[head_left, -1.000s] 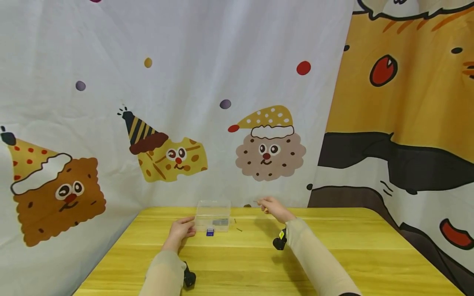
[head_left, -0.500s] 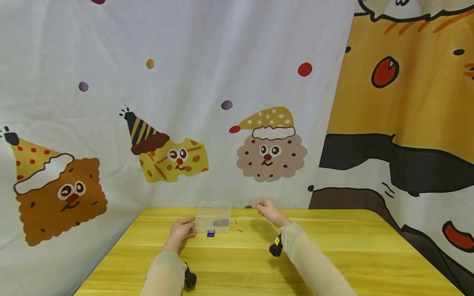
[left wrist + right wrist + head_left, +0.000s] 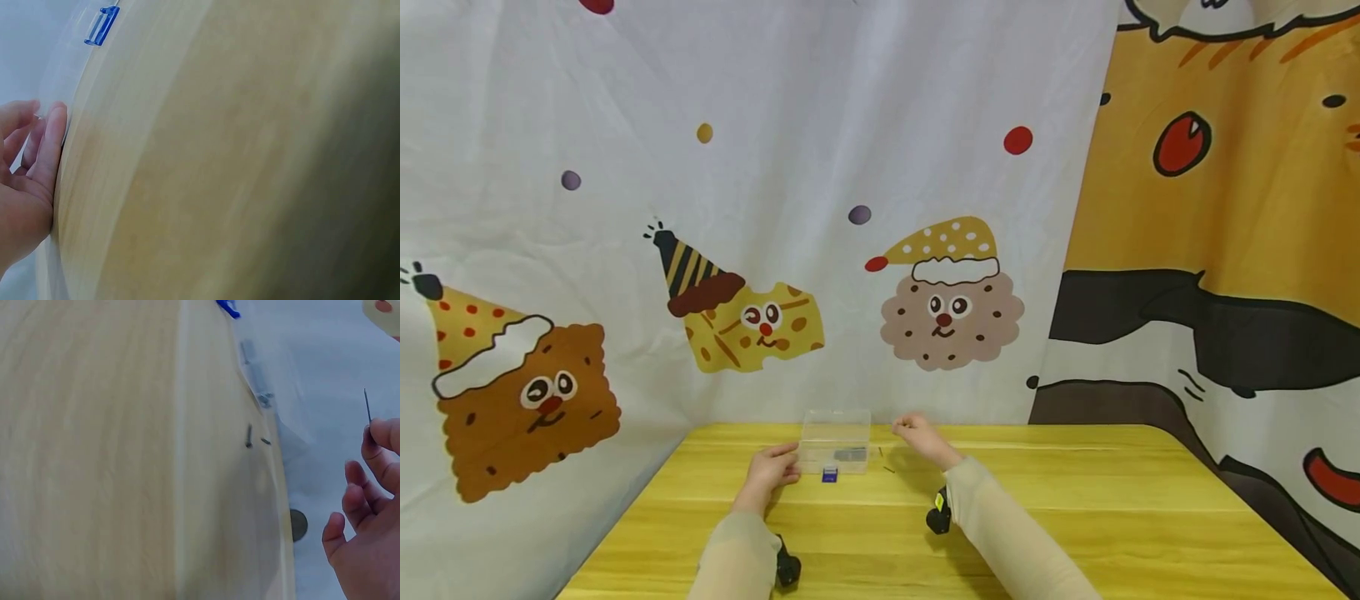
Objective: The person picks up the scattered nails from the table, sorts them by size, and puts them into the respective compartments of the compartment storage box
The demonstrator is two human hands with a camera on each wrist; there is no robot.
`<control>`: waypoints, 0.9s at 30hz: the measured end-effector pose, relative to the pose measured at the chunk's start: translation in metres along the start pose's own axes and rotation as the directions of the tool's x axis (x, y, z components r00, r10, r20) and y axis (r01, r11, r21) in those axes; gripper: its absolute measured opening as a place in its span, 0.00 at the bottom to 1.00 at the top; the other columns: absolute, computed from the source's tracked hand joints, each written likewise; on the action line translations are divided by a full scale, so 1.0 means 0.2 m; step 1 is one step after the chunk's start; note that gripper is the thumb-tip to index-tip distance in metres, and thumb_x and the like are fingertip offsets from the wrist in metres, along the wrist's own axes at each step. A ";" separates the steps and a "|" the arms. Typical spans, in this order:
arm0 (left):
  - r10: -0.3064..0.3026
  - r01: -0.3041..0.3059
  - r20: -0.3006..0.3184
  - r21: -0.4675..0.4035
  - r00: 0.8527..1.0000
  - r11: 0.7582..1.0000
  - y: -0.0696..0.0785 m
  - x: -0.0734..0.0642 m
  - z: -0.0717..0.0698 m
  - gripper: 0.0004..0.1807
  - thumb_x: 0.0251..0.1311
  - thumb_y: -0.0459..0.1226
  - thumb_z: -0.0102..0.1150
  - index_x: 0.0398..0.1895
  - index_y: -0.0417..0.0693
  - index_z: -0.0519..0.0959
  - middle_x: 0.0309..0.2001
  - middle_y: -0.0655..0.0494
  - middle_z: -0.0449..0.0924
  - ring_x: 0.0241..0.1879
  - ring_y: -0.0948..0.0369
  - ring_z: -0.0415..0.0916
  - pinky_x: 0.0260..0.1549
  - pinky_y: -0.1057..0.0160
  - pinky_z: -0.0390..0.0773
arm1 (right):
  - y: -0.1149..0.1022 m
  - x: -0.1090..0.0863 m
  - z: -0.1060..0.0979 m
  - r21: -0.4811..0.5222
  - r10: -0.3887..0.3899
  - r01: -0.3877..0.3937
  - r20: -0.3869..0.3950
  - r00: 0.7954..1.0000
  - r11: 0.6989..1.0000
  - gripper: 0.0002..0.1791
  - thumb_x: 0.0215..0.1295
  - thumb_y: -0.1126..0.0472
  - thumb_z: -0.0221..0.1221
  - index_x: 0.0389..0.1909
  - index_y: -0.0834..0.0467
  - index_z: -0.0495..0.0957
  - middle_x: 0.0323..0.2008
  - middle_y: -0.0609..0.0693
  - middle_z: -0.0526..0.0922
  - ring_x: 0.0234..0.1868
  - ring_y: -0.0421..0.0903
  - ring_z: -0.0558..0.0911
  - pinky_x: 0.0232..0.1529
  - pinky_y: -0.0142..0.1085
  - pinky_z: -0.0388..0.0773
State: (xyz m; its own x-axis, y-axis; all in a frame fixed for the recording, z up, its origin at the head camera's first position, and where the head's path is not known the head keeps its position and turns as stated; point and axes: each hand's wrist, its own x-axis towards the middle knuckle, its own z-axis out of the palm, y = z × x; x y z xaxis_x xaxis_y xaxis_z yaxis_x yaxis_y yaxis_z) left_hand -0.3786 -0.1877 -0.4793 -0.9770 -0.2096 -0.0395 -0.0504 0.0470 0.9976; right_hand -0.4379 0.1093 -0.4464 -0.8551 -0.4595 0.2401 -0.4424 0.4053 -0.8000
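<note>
A clear plastic box [image 3: 812, 461] stands near the back of the table, lid [image 3: 837, 426] raised behind it and blue latch [image 3: 829, 475] at the front. Inside lie a dark grey piece [image 3: 850, 454] and small metal bits [image 3: 265, 400]. My left hand [image 3: 771, 468] holds the box's left side between thumb and fingers. Raised to the right of the box, my right hand [image 3: 922, 437] pinches a thin metal nail [image 3: 367, 405] between thumb and index finger, point upward in the right wrist view. Two more nail-like pieces lie right of the box, one long [image 3: 249, 436], one short-looking [image 3: 265, 441].
The wood-grain table [image 3: 1075, 500] ends at a hanging white cloth [image 3: 775, 167] printed with cartoon figures. Its back edge runs close behind the box. Black camera units are strapped under both wrists.
My right hand has moved left, toward the box, still pinching the nail. My left hand and the box keep their places; the whole head view has shifted slightly.
</note>
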 end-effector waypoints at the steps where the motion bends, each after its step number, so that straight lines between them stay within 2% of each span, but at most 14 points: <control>1: 0.004 -0.004 0.001 0.003 1.000 1.000 0.00 0.00 0.00 0.20 0.66 0.27 0.52 0.60 0.25 0.71 0.31 0.37 0.80 0.26 0.58 0.80 0.27 0.64 0.85 | 0.00 0.00 0.01 -0.009 -0.002 0.002 -0.006 1.000 1.000 0.18 0.74 0.64 0.47 0.21 0.62 0.65 0.16 0.44 0.56 0.17 0.41 0.53 0.26 0.33 0.59; 5: -0.001 0.001 -0.006 0.010 1.000 1.000 0.00 -0.01 0.00 0.20 0.66 0.27 0.52 0.60 0.25 0.71 0.31 0.38 0.80 0.26 0.59 0.80 0.27 0.63 0.85 | 0.00 0.01 0.05 -0.058 -0.010 0.008 -0.031 0.999 0.998 0.13 0.72 0.65 0.49 0.35 0.70 0.77 0.23 0.47 0.65 0.20 0.40 0.59 0.30 0.34 0.64; 10: -0.001 0.001 -0.012 0.022 1.000 1.000 0.01 -0.03 0.00 0.20 0.66 0.27 0.52 0.60 0.25 0.71 0.31 0.37 0.81 0.26 0.59 0.81 0.28 0.62 0.85 | -0.02 0.02 0.09 -0.103 -0.035 0.031 -0.031 0.999 0.994 0.14 0.72 0.66 0.50 0.36 0.73 0.79 0.27 0.55 0.70 0.24 0.46 0.63 0.33 0.39 0.67; 13: 0.003 -0.003 -0.014 0.024 1.000 1.000 0.02 -0.03 0.00 0.20 0.66 0.27 0.52 0.59 0.25 0.71 0.31 0.37 0.81 0.25 0.59 0.80 0.28 0.63 0.85 | -0.03 0.02 0.11 -0.140 -0.039 0.034 -0.036 0.999 0.990 0.13 0.72 0.66 0.50 0.37 0.70 0.81 0.35 0.57 0.76 0.37 0.53 0.73 0.45 0.47 0.73; 17: 0.009 -0.009 -0.015 0.016 1.000 1.000 0.01 -0.03 0.00 0.20 0.66 0.27 0.52 0.60 0.25 0.71 0.31 0.37 0.80 0.25 0.59 0.80 0.27 0.64 0.85 | -0.02 0.03 0.15 -0.188 -0.049 0.042 -0.033 0.998 0.981 0.13 0.71 0.66 0.52 0.33 0.67 0.82 0.41 0.57 0.79 0.53 0.60 0.72 0.57 0.56 0.70; 23: -0.005 0.005 -0.011 -0.009 1.000 1.000 0.01 -0.02 0.00 0.20 0.66 0.27 0.52 0.60 0.25 0.71 0.31 0.37 0.80 0.23 0.59 0.80 0.27 0.64 0.85 | -0.01 0.06 0.20 -0.226 -0.045 0.036 -0.035 0.998 0.974 0.13 0.71 0.64 0.53 0.35 0.66 0.84 0.41 0.57 0.79 0.50 0.57 0.73 0.56 0.53 0.72; 27: -0.012 0.012 -0.006 -0.006 1.000 1.000 0.02 -0.03 0.01 0.20 0.66 0.28 0.52 0.60 0.26 0.71 0.30 0.38 0.80 0.23 0.60 0.80 0.27 0.64 0.85 | -0.02 0.07 0.23 -0.256 -0.053 0.038 -0.053 0.997 0.966 0.12 0.70 0.65 0.53 0.33 0.65 0.84 0.42 0.56 0.78 0.49 0.55 0.73 0.52 0.51 0.73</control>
State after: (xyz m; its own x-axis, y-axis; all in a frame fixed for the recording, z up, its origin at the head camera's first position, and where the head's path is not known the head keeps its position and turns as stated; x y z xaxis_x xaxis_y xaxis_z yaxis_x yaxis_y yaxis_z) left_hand -0.3739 -0.1850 -0.4750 -0.9749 -0.2164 -0.0515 -0.0612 0.0382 0.9974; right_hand -0.4354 0.0656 -0.4650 -0.8435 -0.4377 0.3113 -0.5290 0.5766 -0.6226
